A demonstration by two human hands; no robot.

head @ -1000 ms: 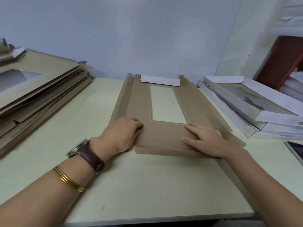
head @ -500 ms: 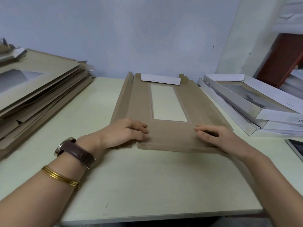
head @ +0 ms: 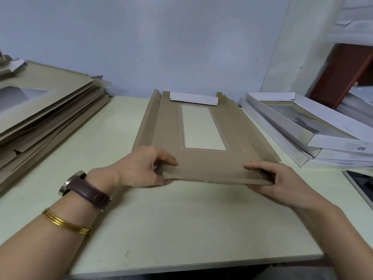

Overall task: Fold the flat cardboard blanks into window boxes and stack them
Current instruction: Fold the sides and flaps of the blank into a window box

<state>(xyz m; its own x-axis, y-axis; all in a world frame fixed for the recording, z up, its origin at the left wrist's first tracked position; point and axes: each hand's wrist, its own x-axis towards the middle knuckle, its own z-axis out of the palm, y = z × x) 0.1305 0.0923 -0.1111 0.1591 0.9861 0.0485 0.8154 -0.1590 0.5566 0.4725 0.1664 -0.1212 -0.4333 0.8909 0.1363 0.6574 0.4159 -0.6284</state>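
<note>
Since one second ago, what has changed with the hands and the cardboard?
The left hand and right hand, which pressed flat on the blank, now grip its near corners, and that edge is lifted off the table. The pile on the left and the boxes on the right stayed put.
</note>
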